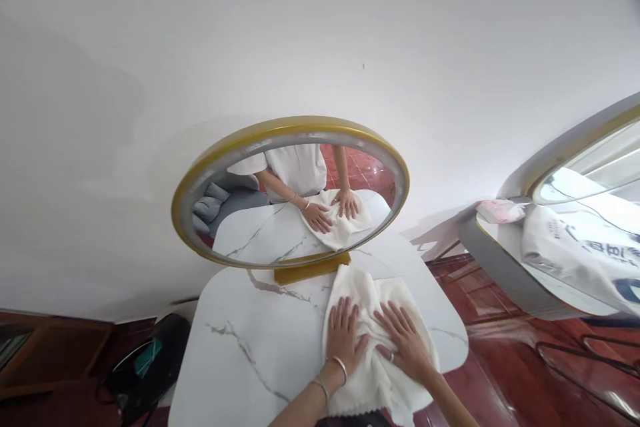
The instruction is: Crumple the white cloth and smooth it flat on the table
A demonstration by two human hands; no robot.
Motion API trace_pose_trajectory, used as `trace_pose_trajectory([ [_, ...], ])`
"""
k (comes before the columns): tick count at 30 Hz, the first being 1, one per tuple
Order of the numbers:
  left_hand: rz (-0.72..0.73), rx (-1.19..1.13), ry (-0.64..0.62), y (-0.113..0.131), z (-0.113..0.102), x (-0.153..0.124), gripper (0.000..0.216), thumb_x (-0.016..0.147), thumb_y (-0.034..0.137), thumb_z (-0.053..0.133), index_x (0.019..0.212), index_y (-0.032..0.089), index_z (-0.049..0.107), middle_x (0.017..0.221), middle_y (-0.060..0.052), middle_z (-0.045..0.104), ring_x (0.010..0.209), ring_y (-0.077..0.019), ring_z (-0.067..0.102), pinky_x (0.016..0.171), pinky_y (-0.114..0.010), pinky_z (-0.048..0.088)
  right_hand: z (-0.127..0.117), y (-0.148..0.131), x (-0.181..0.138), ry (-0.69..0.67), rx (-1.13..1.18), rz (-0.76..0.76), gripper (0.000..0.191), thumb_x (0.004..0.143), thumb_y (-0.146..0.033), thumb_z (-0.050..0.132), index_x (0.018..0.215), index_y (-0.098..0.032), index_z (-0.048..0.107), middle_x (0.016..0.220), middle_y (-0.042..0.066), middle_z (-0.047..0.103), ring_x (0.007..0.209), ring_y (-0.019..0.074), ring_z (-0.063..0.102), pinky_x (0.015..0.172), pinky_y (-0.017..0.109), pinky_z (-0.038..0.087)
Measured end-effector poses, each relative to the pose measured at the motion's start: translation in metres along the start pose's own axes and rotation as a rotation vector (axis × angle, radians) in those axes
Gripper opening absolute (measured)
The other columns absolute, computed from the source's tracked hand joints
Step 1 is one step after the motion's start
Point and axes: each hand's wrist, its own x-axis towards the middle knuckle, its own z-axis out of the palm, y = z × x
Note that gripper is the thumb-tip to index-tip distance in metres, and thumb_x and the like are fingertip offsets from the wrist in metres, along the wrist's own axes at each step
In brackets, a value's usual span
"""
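Observation:
A white fluffy towel point(373, 293) lies bunched on the right part of a white marble-patterned table point(250, 347). My left hand point(344, 337) rests flat on the towel with fingers stretched out; a silver bangle circles its wrist. Beside it, my right hand point(406, 340) also lies flat on the cloth, fingers spread, a ring on one finger. Both palms press on the towel's near half.
A round gold-framed mirror point(290, 190) stands at the table's back edge, reflecting the hands and towel. A black bin point(150, 363) sits on the red floor at left. A second table with a mirror and a printed bag point(580, 250) stands at right.

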Motion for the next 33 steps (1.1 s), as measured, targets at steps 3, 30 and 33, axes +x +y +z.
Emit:
trace_pose_trajectory([
  [3, 0.036, -0.045, -0.024, 0.026, 0.01, 0.028, 0.067, 0.09, 0.053, 0.041, 0.147, 0.021, 0.026, 0.155, -0.007, 0.023, 0.142, -0.0281, 0.02, 0.113, -0.049, 0.025, -0.007, 0.034, -0.013, 0.01, -0.018, 0.061, 0.066, 0.088, -0.052, 0.048, 0.147, -0.032, 0.026, 0.151, 0.001, 0.032, 0.141, 0.028, 0.024, 0.111, 0.05, 0.028],
  [30, -0.486, -0.122, -0.077, 0.032, 0.012, 0.117, 0.023, 0.082, 0.014, 0.053, 0.103, 0.022, 0.057, 0.098, -0.005, 0.061, 0.081, -0.0163, 0.063, 0.068, -0.025, 0.047, -0.009, 0.121, -0.001, 0.457, 0.083, 1.045, 0.038, 0.072, -0.037, 0.039, 0.084, -0.017, 0.069, 0.085, 0.021, 0.067, 0.083, 0.0373, 0.055, 0.072, 0.056, 0.04],
  [33, -0.487, -0.146, -0.054, 0.035, -0.002, 0.107, 0.02, 0.08, 0.011, 0.053, 0.096, 0.023, 0.058, 0.095, -0.002, 0.061, 0.076, -0.0138, 0.062, 0.065, -0.023, 0.045, -0.025, 0.114, 0.0, 0.367, 0.14, 0.953, 0.033, 0.069, -0.035, 0.039, 0.077, -0.018, 0.066, 0.079, 0.02, 0.067, 0.074, 0.0348, 0.058, 0.065, 0.049, 0.043],
])
